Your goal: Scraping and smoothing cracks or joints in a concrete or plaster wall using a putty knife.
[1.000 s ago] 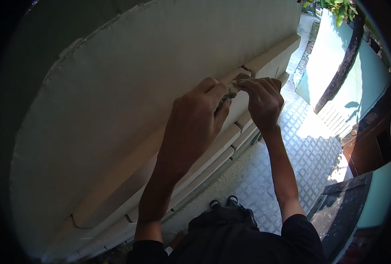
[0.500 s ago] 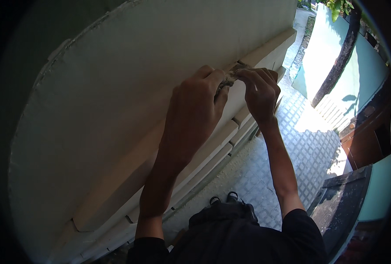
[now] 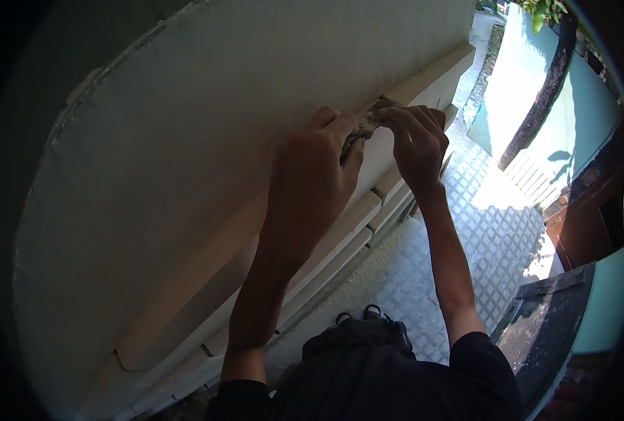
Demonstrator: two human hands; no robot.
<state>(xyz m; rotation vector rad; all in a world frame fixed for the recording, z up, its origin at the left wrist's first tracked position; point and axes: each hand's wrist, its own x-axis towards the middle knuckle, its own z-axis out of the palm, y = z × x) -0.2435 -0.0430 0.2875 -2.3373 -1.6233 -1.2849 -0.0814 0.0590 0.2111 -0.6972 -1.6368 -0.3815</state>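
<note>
A rough, grey-brown lump like damp mortar [image 3: 366, 127] lies against the edge of a pale moulded ledge [image 3: 434, 72] that runs along the wall. My left hand [image 3: 310, 172] is closed on the near end of it, thumb below and fingers above. At the far end, my right hand [image 3: 417, 144] has its bent fingertips pinched on the same lump. Both hands touch the ledge or nearly so; the palms and part of the lump are hidden by the fingers.
A smooth pale wall [image 3: 185, 119] rises on the left, with stepped block courses [image 3: 347, 228] below the ledge. Patterned paving [image 3: 480, 210] lies to the right. Beyond it are a dark leaning trunk [image 3: 547, 95], a light green wall [image 3: 519, 63] and a dark wooden panel [image 3: 540, 312].
My left hand and forearm have shifted very slightly to the right. Both hands keep their hold on the lump, and the right hand has barely moved.
</note>
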